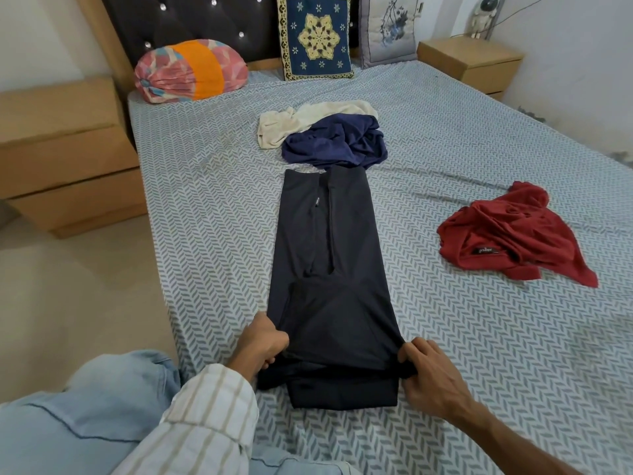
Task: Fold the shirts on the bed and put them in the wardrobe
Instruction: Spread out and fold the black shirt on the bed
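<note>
at the bottom left of the frame i see a knee in light blue denim (102, 399) and a cream striped sleeve (205, 413) leading up to the left hand (263, 341). its fingers are curled tight, pinching the left corner of the dark shirt (329, 255) near its lower hem. at lower centre right the right hand (424, 368) does the same on the opposite corner, thumb and fingers closed on a bunched bit of the cloth. the hem between the two hands is raised and doubled over a lower layer that lies flat on the bed sheet (479, 337).

the dark shirt runs as a long narrow strip up the middle of the frame, its sides already folded inward, a small label showing near the upper part. to the right of centre, well apart from it, a red shirt (513, 234) lies crumpled with a black neck tag visible. just beyond the top end of the dark shirt sits a rumpled navy shirt (335, 142), touching and partly covering a cream shirt (308, 118) behind it.

further up, a pink and orange bolster (191, 72) lies at upper left, a blue patterned cushion (317, 39) leans on the dark tufted headboard (188, 22), with a grey floral cushion (390, 29) beside it. wooden bedside tables stand at left (61, 152) and upper right (476, 65).
</note>
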